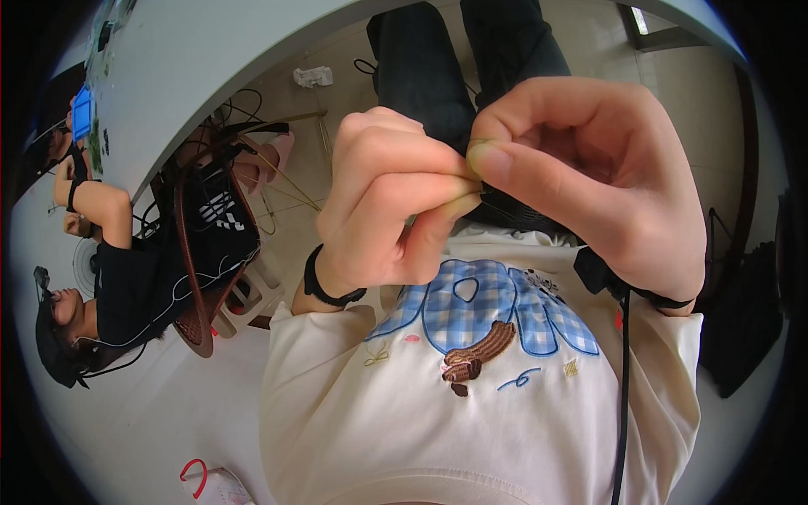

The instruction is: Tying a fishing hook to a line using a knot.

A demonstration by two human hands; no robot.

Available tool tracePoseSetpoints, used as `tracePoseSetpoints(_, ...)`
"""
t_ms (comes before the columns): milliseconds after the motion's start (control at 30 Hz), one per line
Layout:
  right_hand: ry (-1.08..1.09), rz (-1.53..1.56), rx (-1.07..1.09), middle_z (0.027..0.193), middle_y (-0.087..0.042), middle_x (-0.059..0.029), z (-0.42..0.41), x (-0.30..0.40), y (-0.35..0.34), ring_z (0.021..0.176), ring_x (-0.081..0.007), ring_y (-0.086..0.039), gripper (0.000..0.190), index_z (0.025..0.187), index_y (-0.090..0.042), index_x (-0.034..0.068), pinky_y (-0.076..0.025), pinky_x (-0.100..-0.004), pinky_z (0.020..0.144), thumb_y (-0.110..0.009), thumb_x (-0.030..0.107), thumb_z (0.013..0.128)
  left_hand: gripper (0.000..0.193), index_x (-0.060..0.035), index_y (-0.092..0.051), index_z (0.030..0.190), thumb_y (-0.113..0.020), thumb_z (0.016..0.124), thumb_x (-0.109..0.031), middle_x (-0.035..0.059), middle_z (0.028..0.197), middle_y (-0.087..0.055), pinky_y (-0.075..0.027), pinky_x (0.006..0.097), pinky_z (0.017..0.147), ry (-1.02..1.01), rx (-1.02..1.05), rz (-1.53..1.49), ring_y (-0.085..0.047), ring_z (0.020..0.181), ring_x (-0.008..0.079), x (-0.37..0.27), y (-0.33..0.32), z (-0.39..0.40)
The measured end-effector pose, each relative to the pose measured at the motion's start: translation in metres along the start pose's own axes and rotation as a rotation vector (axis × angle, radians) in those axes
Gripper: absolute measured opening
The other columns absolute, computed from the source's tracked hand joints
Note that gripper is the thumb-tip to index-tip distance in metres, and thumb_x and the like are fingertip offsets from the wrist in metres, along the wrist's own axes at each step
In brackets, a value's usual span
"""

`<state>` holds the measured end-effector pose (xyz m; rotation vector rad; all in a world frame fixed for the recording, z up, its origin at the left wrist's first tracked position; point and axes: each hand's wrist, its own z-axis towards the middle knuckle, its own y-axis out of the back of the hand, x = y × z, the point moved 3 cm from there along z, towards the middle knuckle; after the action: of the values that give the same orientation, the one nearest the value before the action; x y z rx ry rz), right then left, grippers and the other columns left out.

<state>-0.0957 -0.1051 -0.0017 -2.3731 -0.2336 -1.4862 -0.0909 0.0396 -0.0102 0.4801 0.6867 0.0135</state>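
Observation:
My left hand (388, 199) and my right hand (593, 177) meet in front of my chest, above my lap, with their fingertips touching. A fine, barely visible strand (487, 193) shows at the fingertips; whether it is thread or wire I cannot tell. The left thumb and fingers pinch it, their tips pressed together. On the right, thumb and index finger are closed in a pinch, and what lies between them is mostly hidden. Both wrists wear black straps, the right one with a small black device (596, 270) and a cable (623, 391).
A white table (252, 38) curves across the upper left, with a blue tray (82, 113) on it. At the left sits another person in black (126, 271) on a brown chair (186, 252). Cables and crumpled paper (312, 77) lie on the tiled floor (669, 95). A dark bag-like thing (738, 328) is at the right.

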Motion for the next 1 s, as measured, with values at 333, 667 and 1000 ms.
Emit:
tracePoseSetpoints(333, 0.136, -0.406, -0.094, 0.059, -0.047, 0.0012, 0.001, 0.022, -0.011, 0.050, 0.0005, -0.032, 0.004, 0.072, -0.052, -0.004, -0.020, -0.0160, 0.042, -0.054, -0.002, 0.073, 0.013, -0.0010, -0.053, 0.074, -0.061, 0.063, 0.001, 0.0084, 0.075, -0.053, -0.037, 0.0281, 0.053, 0.042, 0.020, -0.109, -0.043, 0.061, 0.0199, 0.008, 0.001, -0.004)
tracePoseSetpoints(667, 0.263, -0.131, -0.203, 0.056, -0.044, 0.0019, -0.007, 0.013, -0.005, 0.047, 0.0005, -0.029, 0.004, 0.071, -0.052, -0.004, -0.018, -0.0168, 0.041, -0.054, -0.001, 0.072, 0.013, -0.0021, -0.053, 0.073, -0.060, 0.063, 0.003, 0.0074, 0.074, -0.055, -0.036, 0.0267, 0.053, 0.052, 0.031, -0.072, -0.043, 0.061, 0.0188, 0.007, 0.006, 0.003)
tracePoseSetpoints(1000, 0.026, -0.275, -0.003, 0.061, -0.044, 0.0010, 0.001, 0.017, -0.005, 0.048, -0.0002, -0.032, 0.004, 0.071, -0.052, -0.004, -0.020, -0.0169, 0.042, -0.053, -0.001, 0.073, 0.017, -0.0004, -0.054, 0.073, -0.060, 0.059, 0.005, 0.0088, 0.074, -0.053, -0.036, 0.0272, 0.052, 0.055, 0.033, -0.090, -0.043, 0.060, 0.0198, 0.007, 0.002, 0.000)
